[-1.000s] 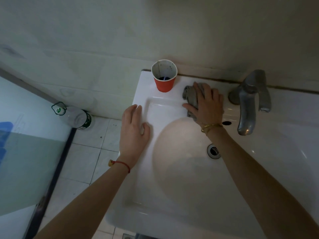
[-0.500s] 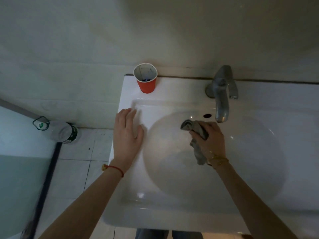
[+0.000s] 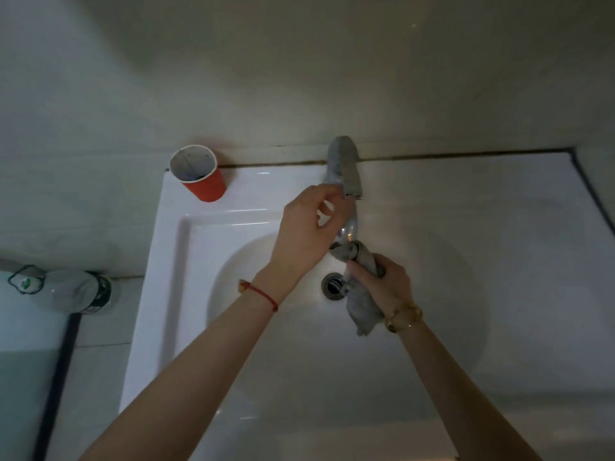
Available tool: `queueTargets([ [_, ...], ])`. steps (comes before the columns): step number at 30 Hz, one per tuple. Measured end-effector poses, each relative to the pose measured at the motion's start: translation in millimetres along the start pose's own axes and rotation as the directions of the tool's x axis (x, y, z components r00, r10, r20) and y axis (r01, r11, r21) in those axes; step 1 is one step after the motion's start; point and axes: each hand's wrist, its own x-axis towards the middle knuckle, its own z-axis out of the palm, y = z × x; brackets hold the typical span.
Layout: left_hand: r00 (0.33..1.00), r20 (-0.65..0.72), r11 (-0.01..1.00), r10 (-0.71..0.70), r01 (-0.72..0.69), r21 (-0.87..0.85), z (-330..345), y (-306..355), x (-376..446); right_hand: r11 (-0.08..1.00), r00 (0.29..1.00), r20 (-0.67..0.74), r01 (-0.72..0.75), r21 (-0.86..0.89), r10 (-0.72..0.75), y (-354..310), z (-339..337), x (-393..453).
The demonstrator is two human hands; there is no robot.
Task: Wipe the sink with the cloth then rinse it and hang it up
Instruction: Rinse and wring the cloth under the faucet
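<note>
Below, at far left, a clear plastic bottle [image 3: 71,291] with a green-marked label lies on the tiled floor [image 3: 96,371], beside a dark strip edging a pale panel. Next along, a red paper cup [image 3: 199,174] stands upright on the back left corner of the white sink [image 3: 173,261], close to the wall. Your left hand [image 3: 307,231], a red string around its wrist, reaches over the basin toward the grey metal tap [image 3: 346,171]; its fingers curl at the tap's handle, though you cannot tell whether they actually grip it or only touch it. Just right of that, your right hand [image 3: 382,281], a gold bracelet at the wrist, is clenched around the grey cloth [image 3: 362,307], holding it bunched directly under the spout, above the drain [image 3: 332,286]. One end of the cloth pokes up to meet the spout's tip; the other hangs down past your wrist. No running water can be made out.
</note>
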Motion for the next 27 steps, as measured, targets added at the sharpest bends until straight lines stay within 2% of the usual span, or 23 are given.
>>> queueTargets([
  [6, 0.994, -0.004, 0.992, -0.106, 0.105, -0.063, 19, 14, 9, 0.998, 0.997, 0.049, 0.066, 0.020, -0.067, -7, 0, 21],
  [10, 0.995, -0.009, 0.994, -0.099, 0.098, -0.052, 17, 17, 11, 0.994, 0.992, 0.092, 0.084, 0.067, -0.090, -10, -1, 26],
  [19, 0.980, -0.132, 0.986, -0.147, 0.135, -0.097, 24, 26, 15, 0.990, 0.982, 0.140, 0.115, 0.082, -0.126, -9, 6, 27],
  [27, 0.983, -0.116, 0.984, -0.145, 0.131, -0.123, 19, 28, 21, 0.990, 0.990, 0.112, 0.078, 0.115, -0.091, -9, 17, 28],
])
